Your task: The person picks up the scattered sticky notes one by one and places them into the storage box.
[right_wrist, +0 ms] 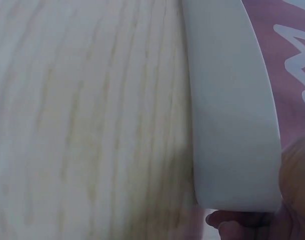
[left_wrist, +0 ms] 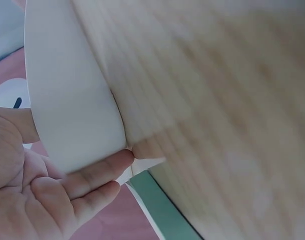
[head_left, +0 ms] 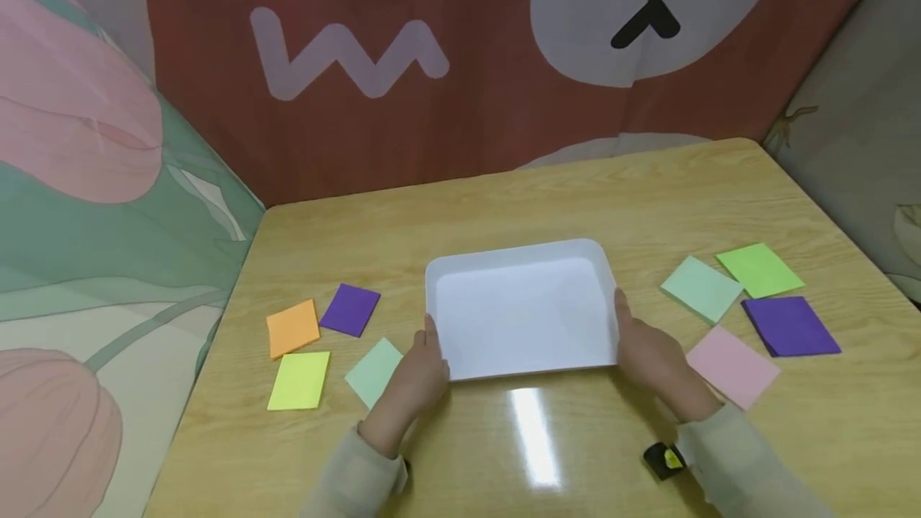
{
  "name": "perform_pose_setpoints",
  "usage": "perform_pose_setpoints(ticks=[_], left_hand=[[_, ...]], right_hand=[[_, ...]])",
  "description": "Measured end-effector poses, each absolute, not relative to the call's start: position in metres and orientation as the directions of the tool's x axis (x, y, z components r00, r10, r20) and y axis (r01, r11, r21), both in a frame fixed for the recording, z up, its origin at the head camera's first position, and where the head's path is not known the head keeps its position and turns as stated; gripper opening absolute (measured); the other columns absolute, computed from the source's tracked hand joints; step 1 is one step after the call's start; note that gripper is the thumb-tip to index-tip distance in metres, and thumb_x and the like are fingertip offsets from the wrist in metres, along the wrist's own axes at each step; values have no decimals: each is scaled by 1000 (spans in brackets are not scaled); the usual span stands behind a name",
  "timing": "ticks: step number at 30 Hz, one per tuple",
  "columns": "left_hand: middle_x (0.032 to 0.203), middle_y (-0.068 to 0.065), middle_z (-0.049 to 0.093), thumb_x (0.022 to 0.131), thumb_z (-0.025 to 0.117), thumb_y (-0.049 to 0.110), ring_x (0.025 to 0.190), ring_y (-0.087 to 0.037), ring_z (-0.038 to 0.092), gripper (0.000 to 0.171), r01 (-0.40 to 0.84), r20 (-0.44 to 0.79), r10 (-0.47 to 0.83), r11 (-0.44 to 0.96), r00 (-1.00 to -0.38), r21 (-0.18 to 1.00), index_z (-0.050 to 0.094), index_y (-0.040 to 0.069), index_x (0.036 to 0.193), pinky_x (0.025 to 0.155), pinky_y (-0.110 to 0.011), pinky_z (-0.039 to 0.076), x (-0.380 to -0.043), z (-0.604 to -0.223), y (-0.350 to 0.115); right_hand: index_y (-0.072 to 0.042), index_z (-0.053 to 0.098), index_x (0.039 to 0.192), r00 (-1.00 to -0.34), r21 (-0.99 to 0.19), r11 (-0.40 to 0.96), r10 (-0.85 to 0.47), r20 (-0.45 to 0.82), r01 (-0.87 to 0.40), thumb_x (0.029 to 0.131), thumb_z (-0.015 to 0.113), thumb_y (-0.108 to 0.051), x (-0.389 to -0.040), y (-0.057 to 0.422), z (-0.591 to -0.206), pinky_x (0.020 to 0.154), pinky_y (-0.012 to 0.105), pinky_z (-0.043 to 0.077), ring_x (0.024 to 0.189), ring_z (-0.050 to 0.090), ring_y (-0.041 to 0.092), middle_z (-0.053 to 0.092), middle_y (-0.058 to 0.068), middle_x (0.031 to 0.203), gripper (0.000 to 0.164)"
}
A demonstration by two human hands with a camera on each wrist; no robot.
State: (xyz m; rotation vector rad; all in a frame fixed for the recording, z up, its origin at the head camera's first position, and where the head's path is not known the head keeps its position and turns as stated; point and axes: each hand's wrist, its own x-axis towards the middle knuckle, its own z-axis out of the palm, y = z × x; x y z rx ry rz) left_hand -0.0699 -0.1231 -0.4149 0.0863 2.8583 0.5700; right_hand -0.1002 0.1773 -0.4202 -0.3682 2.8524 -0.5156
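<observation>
A white rectangular tray (head_left: pixel 528 314) sits at the middle of the wooden table in the head view, its inside bare. My left hand (head_left: pixel 423 370) grips its left end near the front corner. In the left wrist view the fingers (left_wrist: pixel 100 175) lie along the tray's lower edge, and the thumb passes behind the white wall (left_wrist: pixel 75 90). At the opposite end, my right hand (head_left: pixel 651 354) holds the tray's right side. The right wrist view shows fingertips (right_wrist: pixel 232 222) at the tray's bottom corner, partly cut off by the frame.
Left of the tray lie orange (head_left: pixel 293 328), purple (head_left: pixel 350 310), yellow (head_left: pixel 299 380) and mint (head_left: pixel 374 370) paper squares. On the right are mint (head_left: pixel 701 288), green (head_left: pixel 760 269), purple (head_left: pixel 791 326) and pink (head_left: pixel 734 366) squares. A printed cloth (head_left: pixel 360 134) hangs behind the table (head_left: pixel 345 238).
</observation>
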Motion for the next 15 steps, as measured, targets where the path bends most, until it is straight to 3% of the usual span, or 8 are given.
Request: perform_pose_setpoints(ticks=[9, 15], left_hand=[[117, -34, 40, 84, 47, 9, 59, -21, 45, 67, -17, -228, 80, 917, -970, 398, 6, -13, 131, 54, -36, 48, -59, -410, -118], [115, -35, 41, 83, 49, 8, 57, -22, 45, 67, 4, -204, 90, 923, -975, 385, 7, -15, 130, 52, -36, 48, -56, -412, -118]], right_hand=[[9, -1, 133, -937, -352, 910, -296, -183, -219, 83, 34, 1, -93, 181, -418, 40, 34, 39, 50, 42, 19, 50, 11, 65, 61], [7, -5, 133, -933, -353, 913, -289, -213, -202, 84, 33, 2, -92, 181, -419, 41, 35, 38, 50, 41, 20, 47, 9, 63, 63]])
